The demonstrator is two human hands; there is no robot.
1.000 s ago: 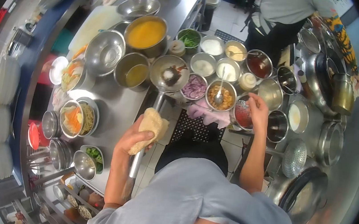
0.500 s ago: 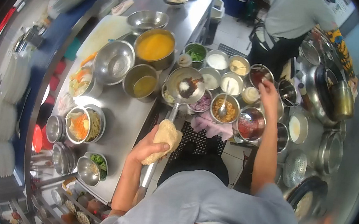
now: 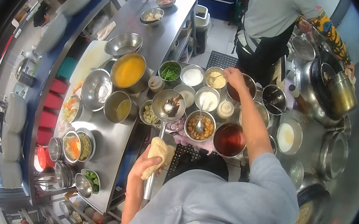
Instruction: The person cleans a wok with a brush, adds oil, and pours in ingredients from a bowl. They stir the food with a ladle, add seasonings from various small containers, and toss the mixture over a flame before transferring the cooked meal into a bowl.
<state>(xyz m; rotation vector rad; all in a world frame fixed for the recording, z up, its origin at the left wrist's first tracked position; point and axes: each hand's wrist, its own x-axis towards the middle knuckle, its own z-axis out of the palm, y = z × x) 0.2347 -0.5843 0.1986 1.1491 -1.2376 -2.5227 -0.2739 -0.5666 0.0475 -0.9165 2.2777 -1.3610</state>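
Observation:
My left hand (image 3: 141, 164) is closed around a folded beige cloth (image 3: 159, 154), which wraps the long handle of a metal ladle (image 3: 179, 110). Dark sauce and a small heap of white powder lie in the ladle's bowl, held over the seasoning pots. My right hand (image 3: 236, 79) reaches across to the far row, its fingers pinched at the handle end of a spoon (image 3: 213, 78). That spoon rests in a pot of pale yellow powder (image 3: 217, 84). Close beside my right hand stands a pot of dark red sauce (image 3: 245, 93).
Pots of white powder (image 3: 192, 75), chopped greens (image 3: 170, 70), brown chunks (image 3: 206, 133) and red liquid (image 3: 229, 139) crowd the station. A steel counter (image 3: 113, 157) with bowls runs along the left. A co-worker (image 3: 271, 20) stands ahead, near a large wok (image 3: 310, 90) on the right.
My right hand has moved left from the dark red sauce pot to the spoon in the yellow powder. My left hand still holds the ladle. The view has shifted.

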